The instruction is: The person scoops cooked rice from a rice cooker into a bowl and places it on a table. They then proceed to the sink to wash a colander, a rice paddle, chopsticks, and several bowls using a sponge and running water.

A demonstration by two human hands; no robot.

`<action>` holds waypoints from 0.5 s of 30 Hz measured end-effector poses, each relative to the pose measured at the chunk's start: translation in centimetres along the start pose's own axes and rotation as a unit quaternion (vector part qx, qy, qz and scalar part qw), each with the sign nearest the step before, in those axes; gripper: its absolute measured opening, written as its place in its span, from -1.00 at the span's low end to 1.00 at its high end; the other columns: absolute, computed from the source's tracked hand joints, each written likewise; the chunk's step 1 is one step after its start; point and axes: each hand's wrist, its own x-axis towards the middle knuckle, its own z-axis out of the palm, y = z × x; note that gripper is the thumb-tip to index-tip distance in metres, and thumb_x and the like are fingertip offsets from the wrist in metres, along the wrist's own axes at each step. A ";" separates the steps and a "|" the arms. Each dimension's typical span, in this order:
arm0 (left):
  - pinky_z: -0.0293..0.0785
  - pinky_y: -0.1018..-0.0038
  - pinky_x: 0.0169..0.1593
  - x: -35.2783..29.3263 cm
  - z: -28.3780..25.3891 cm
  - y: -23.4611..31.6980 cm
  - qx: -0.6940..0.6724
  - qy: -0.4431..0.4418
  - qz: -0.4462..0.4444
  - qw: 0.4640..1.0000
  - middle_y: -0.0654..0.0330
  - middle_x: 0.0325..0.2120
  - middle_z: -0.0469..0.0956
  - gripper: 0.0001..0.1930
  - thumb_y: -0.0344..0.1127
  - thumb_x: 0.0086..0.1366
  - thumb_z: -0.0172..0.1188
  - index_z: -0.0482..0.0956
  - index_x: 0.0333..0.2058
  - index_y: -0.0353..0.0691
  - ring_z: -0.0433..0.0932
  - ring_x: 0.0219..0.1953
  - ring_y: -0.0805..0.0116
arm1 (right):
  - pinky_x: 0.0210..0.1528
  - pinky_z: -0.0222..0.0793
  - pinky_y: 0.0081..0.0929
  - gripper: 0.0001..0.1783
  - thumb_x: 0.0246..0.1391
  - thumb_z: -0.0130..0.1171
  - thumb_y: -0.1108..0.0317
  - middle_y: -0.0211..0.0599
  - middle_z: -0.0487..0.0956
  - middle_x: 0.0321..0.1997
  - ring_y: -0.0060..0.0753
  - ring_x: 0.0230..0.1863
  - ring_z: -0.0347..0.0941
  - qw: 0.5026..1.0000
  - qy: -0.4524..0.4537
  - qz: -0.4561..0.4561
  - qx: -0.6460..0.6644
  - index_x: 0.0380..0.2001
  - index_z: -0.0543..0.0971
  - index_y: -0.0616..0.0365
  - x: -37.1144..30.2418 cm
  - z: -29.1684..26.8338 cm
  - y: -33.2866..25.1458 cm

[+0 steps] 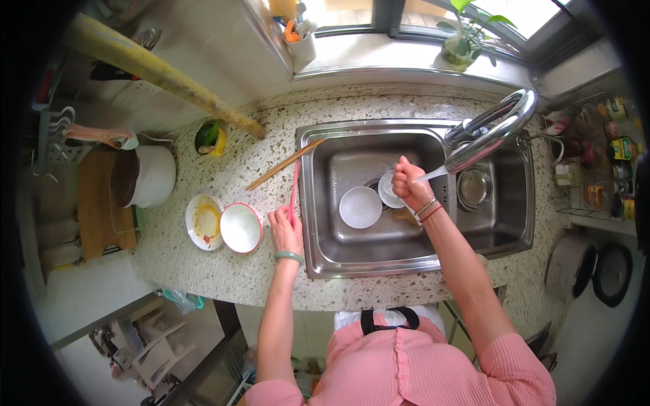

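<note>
Two white bowls (360, 208) are set in a mid-frame sink (372, 268). The right hand (412, 186) is curled, any contents hidden; a pink stick (294, 193) is pinched by the left hand (287, 237).

Daylight from the window (345, 13) up top; panes blown out to my eye, sill (379, 51) bright. Bench (223, 276) well lit, fairly even. Hard glints on the tap (491, 139), softer sheen on the sink (372, 269). Dim under the bench, lower left. Middle reasonably sharp, jars (621, 149) far right soft. Fisheye bend, black corners.
</note>
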 end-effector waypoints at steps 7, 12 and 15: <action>0.10 0.67 -0.71 -5.0 7.1 11.3 -0.443 -0.293 -0.246 0.811 0.30 -0.49 0.40 -0.84 -0.30 0.40 0.03 0.36 -0.09 -0.13 0.23 -0.70 0.65 | -0.24 0.50 -0.54 -0.51 0.25 0.03 0.01 -0.19 0.61 -0.10 -0.50 -0.32 0.51 0.985 0.086 -0.043 -0.141 -0.06 0.46 0.27 -3.6 -0.3 3.1; 0.04 0.68 -0.73 -5.2 9.3 14.8 -0.520 -0.328 -0.313 0.723 0.34 -0.57 0.35 -0.84 -0.23 0.43 -0.02 0.34 -0.11 -0.12 0.16 -0.72 0.67 | -0.23 0.48 -0.54 -0.65 0.28 -0.02 0.11 -0.32 0.60 -0.21 -0.54 -0.27 0.48 0.904 0.299 -0.184 -0.242 -0.13 0.48 0.19 -4.0 -1.4 4.1; -0.02 0.67 -0.75 -4.9 10.2 14.0 -0.540 -0.428 -0.368 0.624 0.38 -0.66 0.30 -0.81 -0.11 0.45 -0.09 0.35 -0.17 -0.06 0.11 -0.76 0.67 | -0.32 0.48 -0.52 -0.70 0.28 -0.04 0.18 -0.44 0.51 -0.44 -0.57 -0.47 0.41 0.971 0.187 -0.051 -0.138 -0.16 0.48 0.19 -4.2 -0.7 3.8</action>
